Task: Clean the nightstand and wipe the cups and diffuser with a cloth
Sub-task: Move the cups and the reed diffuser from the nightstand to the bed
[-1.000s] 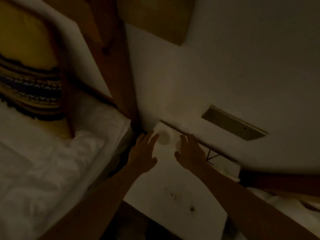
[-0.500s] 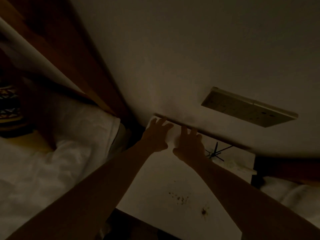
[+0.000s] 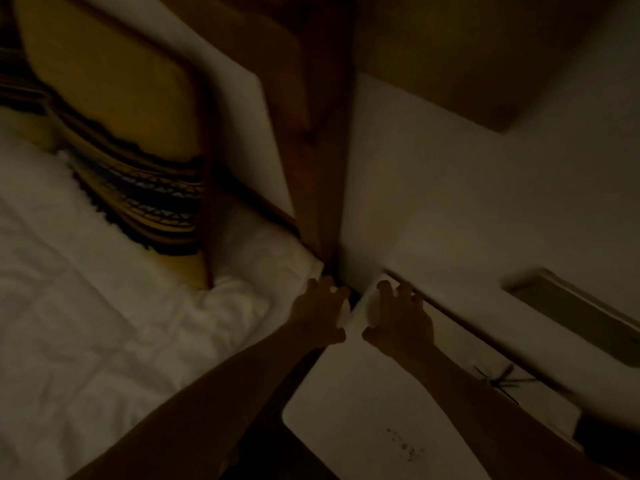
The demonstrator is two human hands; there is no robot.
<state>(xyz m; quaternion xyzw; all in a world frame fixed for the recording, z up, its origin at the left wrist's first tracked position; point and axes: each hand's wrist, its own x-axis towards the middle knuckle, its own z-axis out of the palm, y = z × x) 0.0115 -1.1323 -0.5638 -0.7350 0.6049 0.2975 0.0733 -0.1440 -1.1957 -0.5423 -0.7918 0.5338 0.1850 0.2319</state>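
Dim white nightstand [image 3: 363, 410], dark specks [image 3: 405, 445].

Bare forearms, no sleeves; left hand [image 3: 320, 315], right hand [image 3: 398, 318].

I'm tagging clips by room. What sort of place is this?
Most likely a bedroom, dimly lit: a bed with white bedding and a patterned pillow sits beside a white nightstand against the wall, where both hands reach.

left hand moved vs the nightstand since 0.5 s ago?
Yes. The left hand has shifted left off the nightstand's far corner toward the bed; before, it sat over the top.
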